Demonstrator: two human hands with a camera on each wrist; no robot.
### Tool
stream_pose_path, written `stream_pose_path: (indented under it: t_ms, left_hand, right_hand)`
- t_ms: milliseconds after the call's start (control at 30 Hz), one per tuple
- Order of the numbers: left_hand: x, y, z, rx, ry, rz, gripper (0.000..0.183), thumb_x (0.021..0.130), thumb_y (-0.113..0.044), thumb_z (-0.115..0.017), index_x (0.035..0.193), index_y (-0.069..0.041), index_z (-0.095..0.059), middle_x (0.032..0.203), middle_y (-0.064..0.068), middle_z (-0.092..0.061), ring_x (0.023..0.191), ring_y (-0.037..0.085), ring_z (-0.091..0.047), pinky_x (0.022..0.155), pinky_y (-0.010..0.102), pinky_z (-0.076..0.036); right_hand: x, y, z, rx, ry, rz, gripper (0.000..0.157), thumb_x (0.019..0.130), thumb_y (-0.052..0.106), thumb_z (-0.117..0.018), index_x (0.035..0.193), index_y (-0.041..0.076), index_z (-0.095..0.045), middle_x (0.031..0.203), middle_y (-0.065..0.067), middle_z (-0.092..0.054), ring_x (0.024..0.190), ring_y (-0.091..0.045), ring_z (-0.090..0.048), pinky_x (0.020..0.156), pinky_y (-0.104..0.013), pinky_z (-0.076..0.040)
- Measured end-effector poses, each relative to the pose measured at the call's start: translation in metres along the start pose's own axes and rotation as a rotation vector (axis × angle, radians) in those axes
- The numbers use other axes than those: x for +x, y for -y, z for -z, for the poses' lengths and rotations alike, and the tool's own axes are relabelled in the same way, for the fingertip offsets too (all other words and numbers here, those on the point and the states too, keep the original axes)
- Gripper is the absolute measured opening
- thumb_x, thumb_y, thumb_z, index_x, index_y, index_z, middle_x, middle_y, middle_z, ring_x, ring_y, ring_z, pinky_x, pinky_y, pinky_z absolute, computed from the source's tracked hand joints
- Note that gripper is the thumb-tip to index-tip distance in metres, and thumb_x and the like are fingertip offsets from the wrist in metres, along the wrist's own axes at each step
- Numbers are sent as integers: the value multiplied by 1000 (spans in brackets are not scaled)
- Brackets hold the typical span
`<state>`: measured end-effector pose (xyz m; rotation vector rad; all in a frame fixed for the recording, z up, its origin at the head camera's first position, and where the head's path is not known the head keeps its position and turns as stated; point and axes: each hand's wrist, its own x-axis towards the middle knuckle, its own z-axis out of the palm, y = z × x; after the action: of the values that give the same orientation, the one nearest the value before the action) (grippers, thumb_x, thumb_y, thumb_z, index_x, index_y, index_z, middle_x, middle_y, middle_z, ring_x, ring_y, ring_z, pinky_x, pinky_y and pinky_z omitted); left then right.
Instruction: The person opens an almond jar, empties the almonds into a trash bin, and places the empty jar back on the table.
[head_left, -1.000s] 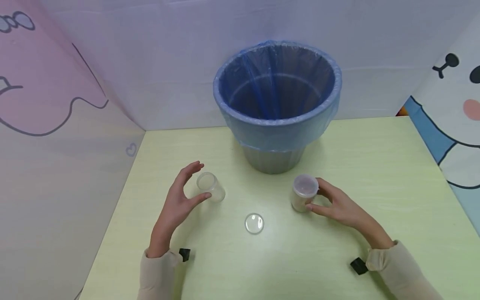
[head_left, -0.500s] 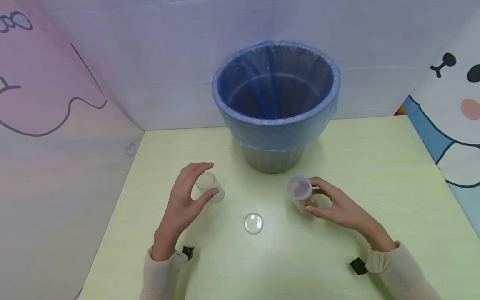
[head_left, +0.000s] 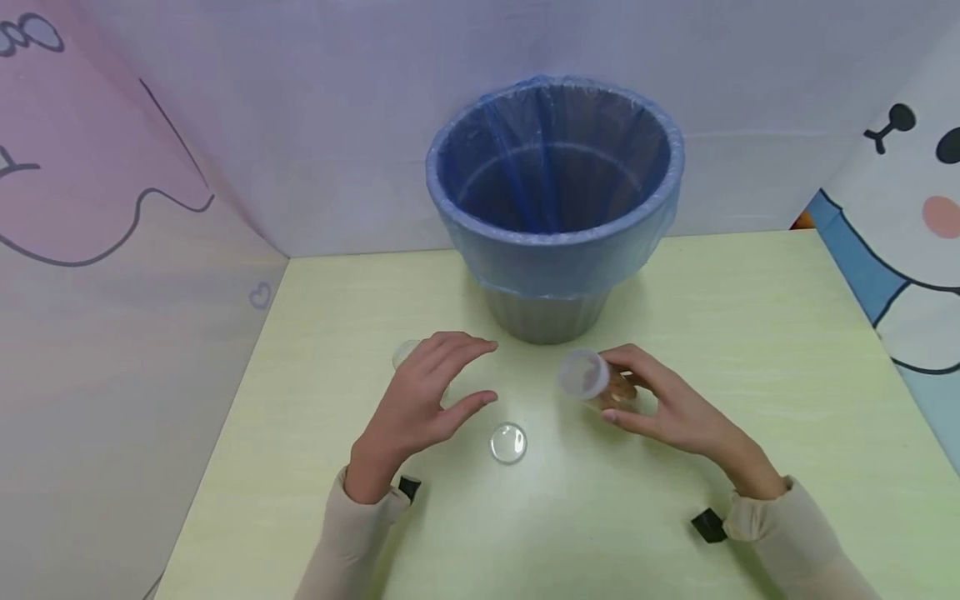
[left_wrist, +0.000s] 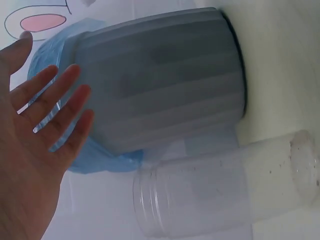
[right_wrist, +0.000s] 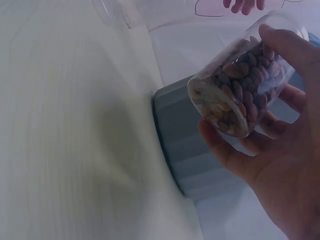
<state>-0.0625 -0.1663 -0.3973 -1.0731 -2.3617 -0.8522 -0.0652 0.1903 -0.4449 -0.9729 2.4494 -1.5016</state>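
My right hand (head_left: 660, 402) grips a clear jar of brown, almond-like nuts (right_wrist: 247, 82), raised off the table. The jar leans to the left, its pale translucent top (head_left: 582, 374) facing my left hand. Straight fingers and a spread thumb on my left hand (head_left: 429, 396) face that jar across a gap, holding nothing. Behind this hand in the head view stands a second clear jar (head_left: 406, 352), mostly hidden there. The left wrist view shows that jar (left_wrist: 200, 192) upright on the table, with only small dark specks inside. A round clear lid (head_left: 508, 442) lies flat between the hands.
A grey bin (head_left: 547, 317) with a blue bag liner (head_left: 555, 267) folded over its rim stands at the back of the pale table (head_left: 750, 333). Printed cloth walls (head_left: 337, 150) enclose the table at the back and sides. Black blocks (head_left: 708, 526) sit by both cuffs.
My left hand has moved right, away from the second jar and toward the jar of nuts. My right hand has lifted its jar and tipped it left.
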Motion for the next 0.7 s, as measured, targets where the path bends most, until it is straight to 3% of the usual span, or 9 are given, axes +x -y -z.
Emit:
stream_pose_path:
  t_ms: [367, 700]
  left_hand:
    - [21, -4, -29, 29, 144, -80, 67, 89, -49, -80, 142, -11, -62, 134, -2, -68, 122, 16, -64, 109, 33, -49]
    - [31, -1, -47, 44, 187, -147, 81, 82, -59, -82, 144, -12, -60, 136, -3, -68, 125, 16, -64, 108, 34, -50]
  right_hand:
    - [9, 6, -4, 0, 22, 10, 67, 86, 9, -85, 144, 25, -54, 134, 9, -59, 120, -6, -58, 99, -23, -51]
    - [15, 4, -8, -4, 32, 55, 69, 85, 10, -87, 144, 24, -55, 135, 8, -60, 122, -6, -56, 100, -17, -47]
